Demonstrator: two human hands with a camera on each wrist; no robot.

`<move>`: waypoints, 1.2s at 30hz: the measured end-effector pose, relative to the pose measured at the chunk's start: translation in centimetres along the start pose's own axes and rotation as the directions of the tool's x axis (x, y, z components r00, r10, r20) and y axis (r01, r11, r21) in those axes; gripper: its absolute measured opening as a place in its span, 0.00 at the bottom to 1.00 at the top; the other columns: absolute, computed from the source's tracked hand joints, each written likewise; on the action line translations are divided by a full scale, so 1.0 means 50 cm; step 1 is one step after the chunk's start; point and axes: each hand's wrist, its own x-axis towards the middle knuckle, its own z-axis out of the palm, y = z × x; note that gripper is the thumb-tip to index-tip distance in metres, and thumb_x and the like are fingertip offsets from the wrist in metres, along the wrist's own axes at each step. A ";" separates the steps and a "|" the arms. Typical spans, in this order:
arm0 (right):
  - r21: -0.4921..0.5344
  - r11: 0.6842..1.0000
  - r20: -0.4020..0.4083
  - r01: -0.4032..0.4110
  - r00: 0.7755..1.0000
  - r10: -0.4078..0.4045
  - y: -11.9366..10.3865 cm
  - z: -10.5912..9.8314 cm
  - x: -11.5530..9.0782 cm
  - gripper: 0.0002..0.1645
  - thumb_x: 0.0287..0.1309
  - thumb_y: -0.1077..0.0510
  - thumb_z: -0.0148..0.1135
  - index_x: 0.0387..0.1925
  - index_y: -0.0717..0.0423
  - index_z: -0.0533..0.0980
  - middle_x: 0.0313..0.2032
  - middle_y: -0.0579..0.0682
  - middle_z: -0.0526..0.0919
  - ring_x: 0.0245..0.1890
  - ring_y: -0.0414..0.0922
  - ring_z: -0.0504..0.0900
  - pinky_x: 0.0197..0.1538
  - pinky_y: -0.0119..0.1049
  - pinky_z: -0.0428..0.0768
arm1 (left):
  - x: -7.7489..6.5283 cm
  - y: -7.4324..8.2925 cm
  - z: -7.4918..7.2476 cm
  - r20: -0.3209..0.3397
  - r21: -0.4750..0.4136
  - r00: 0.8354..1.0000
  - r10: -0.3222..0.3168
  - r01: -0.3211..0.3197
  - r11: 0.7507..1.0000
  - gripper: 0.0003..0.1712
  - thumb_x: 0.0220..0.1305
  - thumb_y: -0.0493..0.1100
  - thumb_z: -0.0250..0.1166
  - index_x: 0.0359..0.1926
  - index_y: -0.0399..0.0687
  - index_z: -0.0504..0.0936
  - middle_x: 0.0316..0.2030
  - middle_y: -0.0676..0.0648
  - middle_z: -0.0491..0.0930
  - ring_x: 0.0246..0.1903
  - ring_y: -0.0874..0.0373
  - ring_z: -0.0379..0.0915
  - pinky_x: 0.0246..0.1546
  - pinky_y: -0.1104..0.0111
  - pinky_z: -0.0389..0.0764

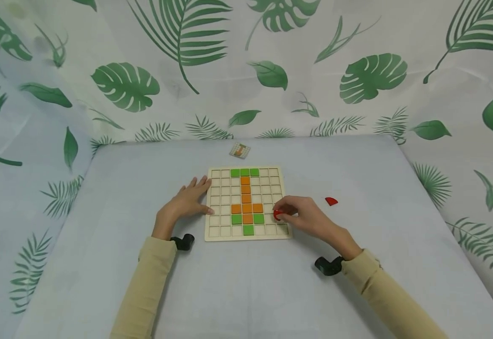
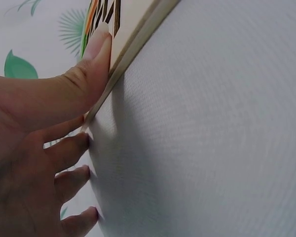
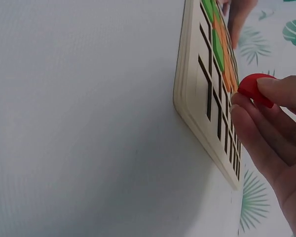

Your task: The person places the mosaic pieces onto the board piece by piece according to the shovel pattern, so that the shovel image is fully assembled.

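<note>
A pale wooden grid board [image 1: 226,236] lies flat on the table, with orange and green square tiles set in some of its cells. Between thumb and fingers, my right hand [image 1: 307,214] pinches a small red piece with a curved edge [image 3: 251,88] over the board's right side. Another red piece, shaped like a quarter circle [image 1: 331,201], lies on the table to the right of that hand. My left hand [image 1: 189,197] rests along the board's left edge, fingers spread. Its thumb [image 2: 96,54] lies on the rim in the left wrist view, while the other fingertips touch the tablecloth.
Behind the board lies a small patterned card [image 1: 240,150] showing a grid with orange shapes. A white cloth with green leaves hangs at the back and sides. Black wrist cameras [image 1: 329,266] sit by both sleeve cuffs, low over the table.
</note>
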 end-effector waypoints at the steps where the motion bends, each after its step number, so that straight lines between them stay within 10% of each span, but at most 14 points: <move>1: 0.002 1.000 0.000 0.000 1.000 0.000 -0.001 0.003 0.002 0.12 0.59 0.68 0.71 0.44 0.56 0.83 0.40 0.45 0.89 0.39 0.41 0.86 0.46 0.35 0.88 | 0.000 0.001 0.000 -0.002 0.002 1.000 0.001 -0.001 1.000 0.57 0.66 0.50 0.72 0.82 0.41 0.45 0.82 0.39 0.38 0.81 0.38 0.26 0.80 0.41 0.34; 36: 0.002 0.981 0.225 0.195 0.956 -0.190 -0.088 0.120 0.094 0.06 0.63 0.65 0.69 0.42 0.58 0.85 0.37 0.47 0.88 0.34 0.36 0.79 0.41 0.28 0.82 | -0.002 -0.003 0.006 -0.050 -0.048 0.999 -0.005 0.002 0.999 0.57 0.64 0.48 0.73 0.82 0.41 0.49 0.82 0.39 0.42 0.82 0.38 0.29 0.80 0.42 0.35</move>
